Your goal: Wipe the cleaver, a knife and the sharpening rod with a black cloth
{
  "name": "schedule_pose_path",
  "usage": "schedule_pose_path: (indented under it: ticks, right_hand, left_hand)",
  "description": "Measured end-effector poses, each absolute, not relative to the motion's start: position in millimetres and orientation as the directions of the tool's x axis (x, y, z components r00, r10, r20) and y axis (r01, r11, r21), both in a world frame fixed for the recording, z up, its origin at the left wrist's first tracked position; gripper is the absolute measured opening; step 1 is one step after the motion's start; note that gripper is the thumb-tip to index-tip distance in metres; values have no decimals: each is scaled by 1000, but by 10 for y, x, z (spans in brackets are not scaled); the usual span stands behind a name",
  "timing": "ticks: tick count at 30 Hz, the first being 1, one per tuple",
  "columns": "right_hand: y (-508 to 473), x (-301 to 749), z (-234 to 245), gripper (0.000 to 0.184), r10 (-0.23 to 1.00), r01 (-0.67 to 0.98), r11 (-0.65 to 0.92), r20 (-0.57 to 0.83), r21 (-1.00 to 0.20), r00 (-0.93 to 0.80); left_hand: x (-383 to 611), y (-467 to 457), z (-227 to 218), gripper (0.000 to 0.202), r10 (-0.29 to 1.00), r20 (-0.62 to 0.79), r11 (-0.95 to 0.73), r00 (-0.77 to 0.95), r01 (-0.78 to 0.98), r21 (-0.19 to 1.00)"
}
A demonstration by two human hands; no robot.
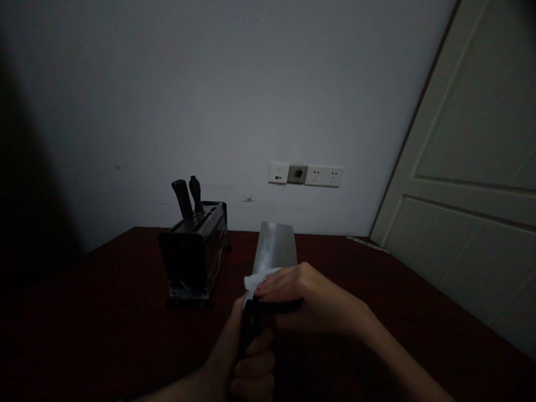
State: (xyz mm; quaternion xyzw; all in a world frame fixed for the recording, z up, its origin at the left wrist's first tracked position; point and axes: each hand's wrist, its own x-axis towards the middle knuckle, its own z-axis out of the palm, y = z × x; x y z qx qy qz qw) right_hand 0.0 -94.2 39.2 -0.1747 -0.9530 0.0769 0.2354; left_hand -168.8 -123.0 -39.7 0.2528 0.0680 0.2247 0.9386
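Observation:
A cleaver with a broad, shiny blade points away from me over the dark red table. Its black handle is wrapped in the fingers of my left hand. My right hand presses a white tissue or cloth against the blade near the handle end. The fingers of that hand are bent over the cloth, and its underside is partly hidden. Left of the blade stands a knife block with two black handles sticking up from its slots.
The dark red table reaches back to a pale wall. Wall sockets sit just above the table's far edge. To the right is a light panelled door. The room is dim.

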Motion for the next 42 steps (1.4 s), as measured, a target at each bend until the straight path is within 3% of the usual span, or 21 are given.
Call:
schedule_pose_path:
  ticks: [8,14,19,23,32,37,42]
  right_hand:
    - [-847,122,461,28,423,362,905,582,-225,-695]
    - [-720,350,456,32,474,498,848,676,-179,-564]
    - [-590,448,398,29,531,615,768,714,-179,-456]
    - [-577,328,337,31,511,611,782,693,-127,-509]
    - [-622,445,401,26,580,729,682,653,-63,-486]
    - [-627,325,359,28,535,672,739,652,-52,-538]
    - [-588,247,282,31,516,648,760,648,-46,-560]
  left_hand:
    - [-1576,-1243,-579,64,359,60,745,931,-325,582]
    - [-1486,-1261,-812,74,432,-36,667,901,-292,686]
    - [-1486,-1311,-982,68,576,-151,630,804,-319,708]
    - [-1524,-1323,-1045,55,593,-160,634,789,-336,696]
    - [-1413,-1297,-837,70,447,9,668,894,-341,661]
    - [-1454,-1349,-871,72,540,-78,624,838,-336,706]
    - [-1478,-1347,-897,73,491,-121,646,863,-267,715]
